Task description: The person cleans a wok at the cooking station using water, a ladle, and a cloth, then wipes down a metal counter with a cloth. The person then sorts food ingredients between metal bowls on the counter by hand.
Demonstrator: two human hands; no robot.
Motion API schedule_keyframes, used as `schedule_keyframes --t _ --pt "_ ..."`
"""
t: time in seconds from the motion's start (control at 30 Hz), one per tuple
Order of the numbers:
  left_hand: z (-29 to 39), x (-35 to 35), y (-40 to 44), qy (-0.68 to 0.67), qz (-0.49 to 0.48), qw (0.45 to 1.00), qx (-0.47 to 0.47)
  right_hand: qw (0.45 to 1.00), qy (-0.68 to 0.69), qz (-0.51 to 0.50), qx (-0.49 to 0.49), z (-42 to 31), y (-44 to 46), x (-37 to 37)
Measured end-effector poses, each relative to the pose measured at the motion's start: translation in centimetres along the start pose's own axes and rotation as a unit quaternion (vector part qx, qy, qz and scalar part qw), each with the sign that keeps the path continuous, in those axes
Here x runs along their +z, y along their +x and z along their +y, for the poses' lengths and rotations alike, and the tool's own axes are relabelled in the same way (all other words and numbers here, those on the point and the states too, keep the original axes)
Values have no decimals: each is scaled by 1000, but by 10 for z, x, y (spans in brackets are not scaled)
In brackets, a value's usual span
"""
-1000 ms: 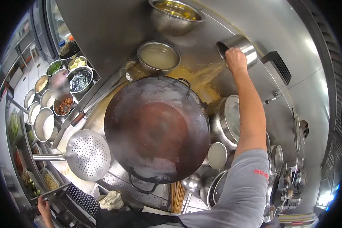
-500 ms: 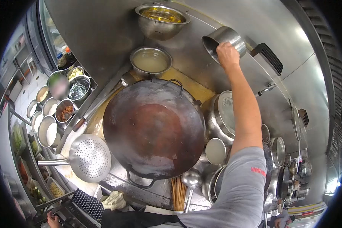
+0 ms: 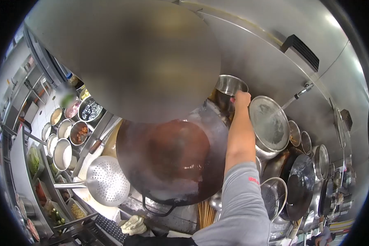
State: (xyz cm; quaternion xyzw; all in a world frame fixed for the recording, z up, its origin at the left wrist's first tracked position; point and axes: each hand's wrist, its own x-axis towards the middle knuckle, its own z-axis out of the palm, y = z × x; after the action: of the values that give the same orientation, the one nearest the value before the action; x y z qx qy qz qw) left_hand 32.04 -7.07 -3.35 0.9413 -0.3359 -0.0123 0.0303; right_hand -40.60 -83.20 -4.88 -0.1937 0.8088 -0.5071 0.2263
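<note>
My right hand [image 3: 242, 99] is closed on a deep steel pot [image 3: 231, 85] behind the wok's far right edge. The pot's inside faces partly toward me; its grip point is hidden by my fingers. In front of me sits a large dark wok [image 3: 135, 164], its reddish-brown middle shiny, with haze over it. A wide grey-brown blur hides the wok's far part and everything above it. Just right of my hand is a round steel pot with pale, cloudy contents [image 3: 269, 123]. My left hand is out of view.
A perforated strainer [image 3: 108, 180] lies left of the wok. Beyond it stand several steel containers of ingredients [image 3: 62, 153]. A bundle of thin sticks [image 3: 208, 214] and a cloth [image 3: 133, 225] lie near the front. A tap [image 3: 303, 90] juts from the wall; a dark pan [image 3: 300, 184] stands at right.
My right hand has brought the pot down from high by the wall to beside the wok. The blur and haze have appeared. A hand at the lower left has left the view.
</note>
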Motion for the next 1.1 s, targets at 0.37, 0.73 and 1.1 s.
schedule_keyframes --t 0.37,0.73,1.1 --pt "201 -24 171 -404 46 871 275 938 108 -176 -278 -110 -172 -159" --pt "251 -7 183 -515 -159 679 499 812 -542 -134 -169 298 -458 -433" --pt "286 -55 133 -459 -158 610 626 897 -431 -38 -90 390 -522 -461"
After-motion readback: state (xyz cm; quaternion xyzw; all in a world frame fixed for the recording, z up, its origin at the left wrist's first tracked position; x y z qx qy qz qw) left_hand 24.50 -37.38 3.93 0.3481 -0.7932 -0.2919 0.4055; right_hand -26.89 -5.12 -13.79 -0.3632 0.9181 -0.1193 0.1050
